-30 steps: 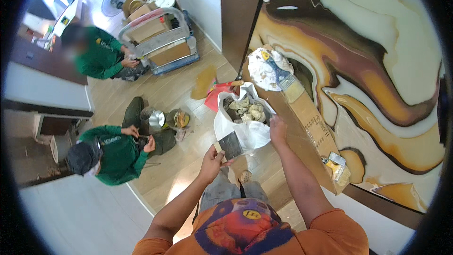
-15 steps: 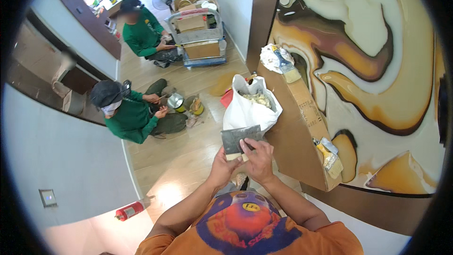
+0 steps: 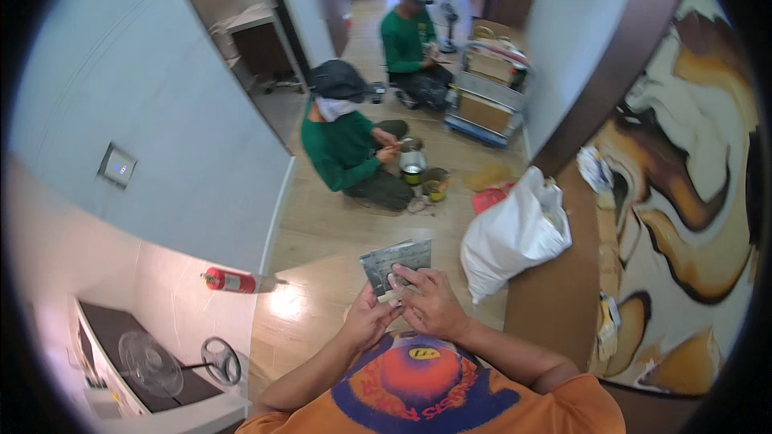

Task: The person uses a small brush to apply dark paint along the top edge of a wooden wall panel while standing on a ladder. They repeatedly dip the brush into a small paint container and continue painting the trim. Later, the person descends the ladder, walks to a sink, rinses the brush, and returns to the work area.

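In front of my chest I hold a wide putty knife (image 3: 394, 258), its dark grey blade marked with pale smears and a cream strip at its lower edge. A second edge shows along the top, so two blades may overlap; I cannot tell for sure. My left hand (image 3: 368, 316) grips the cream part from the left, thumb in front. From the right, my right hand (image 3: 434, 303) is closed on it with fingertips pressed on the blade's face. Just beyond my right hand, a white sack (image 3: 511, 233) leans on a brown cardboard sheet (image 3: 555, 305).
One person in green (image 3: 342, 149) sits on the floor beside paint cans (image 3: 412, 167); another person (image 3: 408, 44) sits farther back by a loaded trolley (image 3: 488, 96). At left are a fire extinguisher (image 3: 228, 280) and a standing fan (image 3: 150, 363). Brushes (image 3: 608, 325) lie beside the patterned panel (image 3: 683, 249) at right.
My view has swung left, so the people, sack and panel sit farther right, and the fan at lower left has come into view. Both hands keep hold of the putty knife, whose blade is tilted differently.
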### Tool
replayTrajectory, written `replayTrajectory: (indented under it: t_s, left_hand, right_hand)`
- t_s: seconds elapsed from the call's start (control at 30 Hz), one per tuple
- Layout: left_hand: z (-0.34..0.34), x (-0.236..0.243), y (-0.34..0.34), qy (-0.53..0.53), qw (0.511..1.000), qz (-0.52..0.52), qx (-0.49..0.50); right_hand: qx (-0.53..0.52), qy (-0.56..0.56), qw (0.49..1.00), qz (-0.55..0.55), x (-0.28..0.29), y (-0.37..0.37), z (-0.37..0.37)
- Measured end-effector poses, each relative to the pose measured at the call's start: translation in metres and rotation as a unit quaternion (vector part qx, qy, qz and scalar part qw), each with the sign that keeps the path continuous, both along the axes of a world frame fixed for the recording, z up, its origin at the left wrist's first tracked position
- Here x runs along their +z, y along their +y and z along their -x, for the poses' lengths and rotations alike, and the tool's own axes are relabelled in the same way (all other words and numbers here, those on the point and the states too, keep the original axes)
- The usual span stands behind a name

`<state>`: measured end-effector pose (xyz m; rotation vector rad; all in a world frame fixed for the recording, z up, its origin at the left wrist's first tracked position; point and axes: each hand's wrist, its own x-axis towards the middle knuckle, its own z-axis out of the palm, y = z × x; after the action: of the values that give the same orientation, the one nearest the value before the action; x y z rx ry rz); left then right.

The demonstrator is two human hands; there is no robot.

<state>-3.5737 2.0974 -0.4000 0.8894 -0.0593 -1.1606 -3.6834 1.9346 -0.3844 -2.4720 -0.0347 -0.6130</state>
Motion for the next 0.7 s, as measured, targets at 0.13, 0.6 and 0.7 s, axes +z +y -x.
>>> replayTrajectory:
  t_s: [0.13, 0.6, 0.7]
  left_hand:
    - [-0.077, -0.012, 0.104, -0.028, 0.989, 0.011, 0.146]
    - [-0.348, 0.028, 0.283, -0.09, 0.915, 0.063, 0.388]
    - [-0.406, 0.025, 0.247, -0.069, 0.938, 0.086, 0.328]
  right_hand:
    - [0.171, -0.025, 0.982, -0.08, 0.001, 0.076, -0.12]
    - [0.134, 0.207, 0.883, -0.4, -0.006, 0.196, -0.391]
    - [0.11, 0.181, 0.778, -0.591, -0.009, 0.2, -0.451]
